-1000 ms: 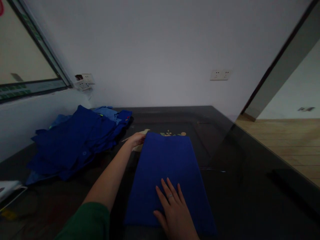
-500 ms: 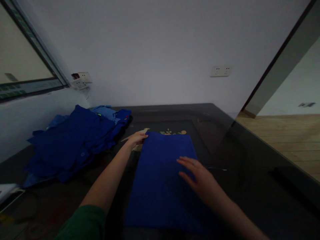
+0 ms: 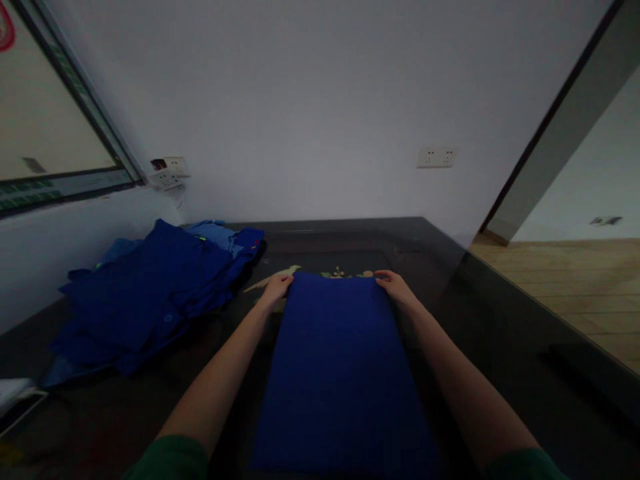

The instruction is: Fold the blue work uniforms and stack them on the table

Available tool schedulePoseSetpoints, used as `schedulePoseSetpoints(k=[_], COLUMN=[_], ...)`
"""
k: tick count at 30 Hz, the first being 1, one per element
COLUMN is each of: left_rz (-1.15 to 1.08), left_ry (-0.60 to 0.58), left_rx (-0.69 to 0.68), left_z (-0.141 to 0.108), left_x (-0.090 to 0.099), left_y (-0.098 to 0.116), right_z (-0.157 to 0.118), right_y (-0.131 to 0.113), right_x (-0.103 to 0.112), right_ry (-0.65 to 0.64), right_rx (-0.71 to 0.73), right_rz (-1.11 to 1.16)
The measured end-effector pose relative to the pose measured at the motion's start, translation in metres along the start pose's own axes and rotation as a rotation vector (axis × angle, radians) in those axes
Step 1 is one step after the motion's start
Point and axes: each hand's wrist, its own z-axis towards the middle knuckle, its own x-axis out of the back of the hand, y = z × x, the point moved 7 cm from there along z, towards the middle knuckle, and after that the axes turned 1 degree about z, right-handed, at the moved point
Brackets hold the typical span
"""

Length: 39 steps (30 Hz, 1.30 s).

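A dark blue folded garment (image 3: 343,367) lies flat in a long rectangle on the dark table, its kind not shown by the folds. At its far left corner, my left hand (image 3: 277,288) pinches the cloth between thumb and fingers. Across from it, my right hand (image 3: 394,287) grips the far right corner in the same way. The far edge of the cloth runs between both hands and dips slightly in the middle. Both forearms lie along the two sides of the garment.
A heap of blue clothes (image 3: 150,300) lies on the table's left, by the wall. The dark table (image 3: 480,360) has a painted bird and flower pattern (image 3: 337,273). A dark flat object (image 3: 593,377) is at the right. A white object (image 3: 17,393) sits at the left edge.
My right hand has moved forward from above the middle of the cloth to its far right corner and taken hold there. My left hand stays at the far left corner.
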Motion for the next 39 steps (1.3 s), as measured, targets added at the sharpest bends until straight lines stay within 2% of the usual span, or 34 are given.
schedulePoseSetpoints(k=[3, 6, 11, 16, 21, 25, 26, 28, 30, 32, 35, 39], left_rz=[0.066, 0.154, 0.293, 0.428, 0.621, 0.801, 0.824, 0.828, 0.818, 0.813, 0.812, 0.771], left_ry=[0.052, 0.112, 0.172, 0.174, 0.169, 0.249, 0.23, 0.108, -0.037, -0.108, -0.098, -0.039], left_rx=[-0.029, -0.055, -0.059, -0.091, -0.157, -0.368, -0.437, -0.518, -0.515, -0.467, -0.409, -0.299], left_z=[0.002, 0.003, 0.002, -0.002, -0.015, -0.039, -0.045, -0.055, -0.059, -0.059, -0.053, -0.043], left_x=[0.006, 0.01, 0.01, 0.004, -0.004, -0.018, -0.027, -0.047, -0.064, -0.072, -0.071, -0.062], left_y=[-0.001, -0.001, -0.003, 0.002, 0.021, 0.054, 0.06, 0.066, 0.061, 0.053, 0.043, 0.033], right_z=[0.003, 0.009, 0.013, 0.006, -0.011, -0.033, -0.037, -0.043, -0.043, -0.041, -0.035, -0.032], right_y=[0.006, 0.014, 0.018, 0.007, -0.007, -0.038, -0.045, -0.051, -0.046, -0.032, -0.015, -0.008], right_x=[0.001, 0.001, 0.0, 0.001, -0.004, -0.01, -0.015, -0.031, -0.048, -0.06, -0.063, -0.058], right_ry=[-0.019, 0.042, 0.122, 0.176, 0.214, 0.299, 0.294, 0.219, 0.101, 0.014, -0.027, -0.016], right_rx=[0.029, 0.048, 0.067, 0.175, 0.208, 0.325, 0.365, 0.423, 0.417, 0.366, 0.3, 0.261], right_rz=[0.104, 0.16, 0.092, -0.128, -0.451, -0.747, -0.764, -0.753, -0.758, -0.79, -0.806, -0.782])
